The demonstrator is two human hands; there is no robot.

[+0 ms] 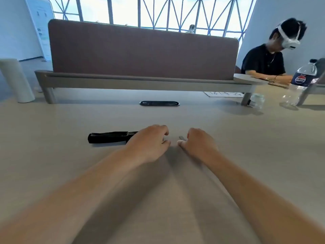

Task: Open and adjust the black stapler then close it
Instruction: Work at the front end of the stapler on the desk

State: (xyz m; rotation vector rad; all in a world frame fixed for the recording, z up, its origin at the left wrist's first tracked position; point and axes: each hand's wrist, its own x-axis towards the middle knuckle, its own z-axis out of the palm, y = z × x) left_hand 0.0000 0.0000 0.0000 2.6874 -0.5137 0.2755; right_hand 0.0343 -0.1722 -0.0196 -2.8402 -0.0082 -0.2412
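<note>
The black stapler lies flat on the pale table, spread open lengthwise. Its black arm points left. My left hand lies palm-down over the stapler's middle with the fingers curled on it, hiding the hinge. A short grey metal end of the stapler shows in the gap between my hands. My right hand is curled at that grey end, with the thumb tip near my left thumb. Whether the right fingers pinch the metal is partly hidden.
A brown divider panel on a grey rail stands across the back. A black oval cable port sits in the table beyond the hands. At the right are a plastic bottle, a small glass and a seated person. A white cylinder stands at the far left.
</note>
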